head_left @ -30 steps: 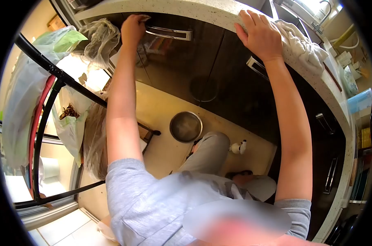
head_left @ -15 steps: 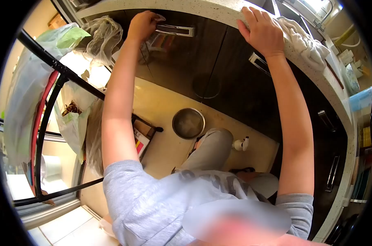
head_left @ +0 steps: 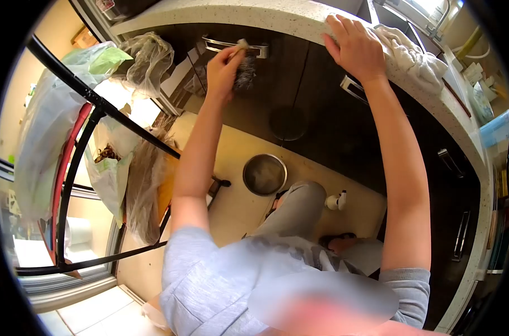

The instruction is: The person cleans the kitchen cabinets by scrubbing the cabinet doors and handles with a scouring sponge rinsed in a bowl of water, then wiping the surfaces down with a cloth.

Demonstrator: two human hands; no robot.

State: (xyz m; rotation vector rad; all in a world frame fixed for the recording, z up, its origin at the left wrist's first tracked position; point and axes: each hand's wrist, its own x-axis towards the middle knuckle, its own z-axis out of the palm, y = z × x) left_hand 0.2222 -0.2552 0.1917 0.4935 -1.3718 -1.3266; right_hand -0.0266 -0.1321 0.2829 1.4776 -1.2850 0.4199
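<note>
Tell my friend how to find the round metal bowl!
Start at the dark cabinets under the pale, speckled countertop, then look down to the tan floor. The bowl sits there, beside the grey-trousered knee. It's wide, round and metallic, unlike the smaller white bottle on the knee's other side.

No text, brand or number can be read. The dark print [head_left: 316, 255] on the grey shirt [head_left: 201, 280], toward five o'clock, is blurred; the label [head_left: 105, 5] near eleven o'clock is too small.
</note>
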